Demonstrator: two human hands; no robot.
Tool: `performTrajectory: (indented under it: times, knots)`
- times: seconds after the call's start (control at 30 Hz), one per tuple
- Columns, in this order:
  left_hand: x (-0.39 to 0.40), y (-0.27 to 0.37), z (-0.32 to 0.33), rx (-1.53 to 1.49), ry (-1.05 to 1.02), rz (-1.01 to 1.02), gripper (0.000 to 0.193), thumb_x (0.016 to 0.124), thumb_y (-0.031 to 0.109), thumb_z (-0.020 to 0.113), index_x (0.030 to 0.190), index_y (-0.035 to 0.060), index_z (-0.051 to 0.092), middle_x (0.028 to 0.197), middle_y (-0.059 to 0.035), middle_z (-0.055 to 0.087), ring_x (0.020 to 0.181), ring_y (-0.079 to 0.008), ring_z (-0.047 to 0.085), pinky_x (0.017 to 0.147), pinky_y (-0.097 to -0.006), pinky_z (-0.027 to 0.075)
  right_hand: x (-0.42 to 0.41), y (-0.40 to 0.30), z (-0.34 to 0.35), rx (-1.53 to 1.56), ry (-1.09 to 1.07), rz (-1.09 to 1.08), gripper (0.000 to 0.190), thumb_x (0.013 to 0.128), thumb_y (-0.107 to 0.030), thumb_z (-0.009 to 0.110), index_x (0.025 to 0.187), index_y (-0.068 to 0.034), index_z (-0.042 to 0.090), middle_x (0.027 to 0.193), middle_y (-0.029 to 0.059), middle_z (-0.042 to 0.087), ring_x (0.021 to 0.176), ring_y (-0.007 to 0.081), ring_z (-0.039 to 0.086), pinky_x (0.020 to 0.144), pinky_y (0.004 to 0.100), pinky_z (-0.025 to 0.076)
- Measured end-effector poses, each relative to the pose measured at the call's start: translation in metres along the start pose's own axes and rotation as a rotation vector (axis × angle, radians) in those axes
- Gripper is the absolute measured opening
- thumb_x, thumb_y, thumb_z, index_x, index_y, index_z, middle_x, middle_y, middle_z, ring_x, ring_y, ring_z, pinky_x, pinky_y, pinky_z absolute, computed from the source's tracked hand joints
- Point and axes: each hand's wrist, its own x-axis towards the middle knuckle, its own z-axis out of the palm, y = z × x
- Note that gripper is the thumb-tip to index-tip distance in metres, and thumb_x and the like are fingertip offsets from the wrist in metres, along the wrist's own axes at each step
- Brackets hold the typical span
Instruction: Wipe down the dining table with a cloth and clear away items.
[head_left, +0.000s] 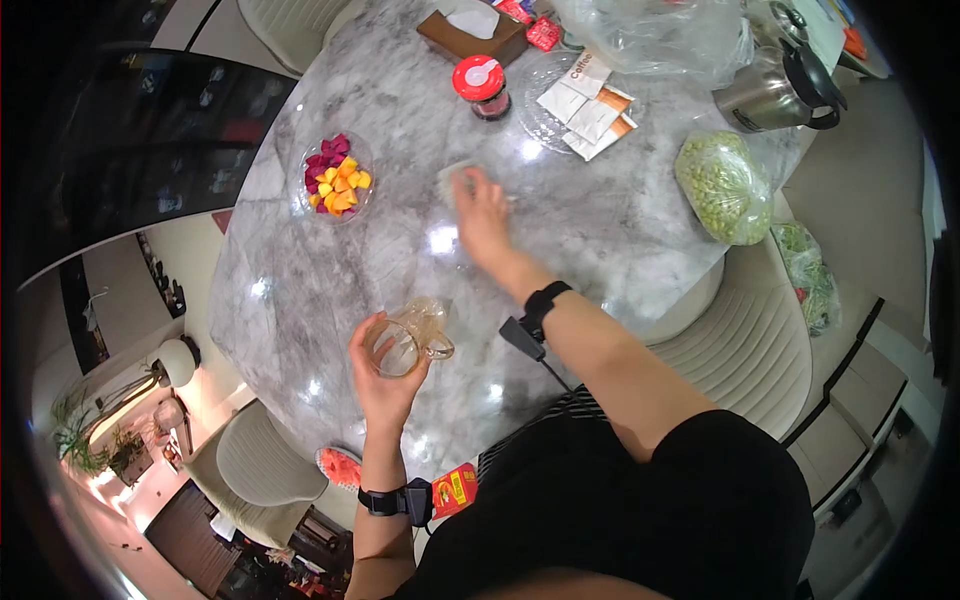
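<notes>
My left hand (384, 375) is wrapped around a clear glass mug (405, 362), its open rim towards me and its handle on the right. Just beyond the mug lies a clear, amber-tinted shape (425, 309); I cannot tell whether it is a second glass or the mug's lower part. Farther out, my right hand (484, 214) presses a pale cloth (450, 178) to the grey marble table (300, 262). Hand and cloth are blurred, and the fingers cover much of the cloth. Left of the cloth stands a clear dish (367, 199) of yellow and magenta fruit pieces (339, 184).
A red-lidded jar (484, 90), a brown tissue box (457, 37) and a glass plate (534, 112) with coffee sachets (592, 116) stand at the back. On the right are a steel jug (765, 90) and a bag of green beans or peas (724, 187). Chairs (757, 337) surround the table.
</notes>
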Motion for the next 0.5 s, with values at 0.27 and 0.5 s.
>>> performTrajectory:
  times: [0.27,0.5]
  knots:
    - [0.012,0.035,-0.011,0.015,0.06,0.154,0.084,0.063,-0.002,0.079,0.134,0.0107,0.037,0.135,-0.0113,0.045,0.123,-0.0258,0.047,0.098,-0.0411,0.044,-0.079,-0.052,0.051,0.734,-0.314,-0.204,0.037,0.079,-0.002,0.055,0.115,-0.01,0.06,0.122,0.0096,0.051,0.105,0.0301,0.047,0.093,0.0393,0.04]
    - [0.052,0.04,0.022,0.034,-0.062,0.214,0.082,0.065,-0.001,0.078,0.135,0.0087,0.036,0.134,-0.011,0.045,0.125,-0.0254,0.047,0.099,-0.0416,0.045,-0.038,0.152,-0.125,0.67,0.277,0.144,0.031,0.079,0.003,0.05,0.106,-0.003,0.063,0.114,0.0159,0.059,0.099,0.0325,0.055,0.09,0.0367,0.044]
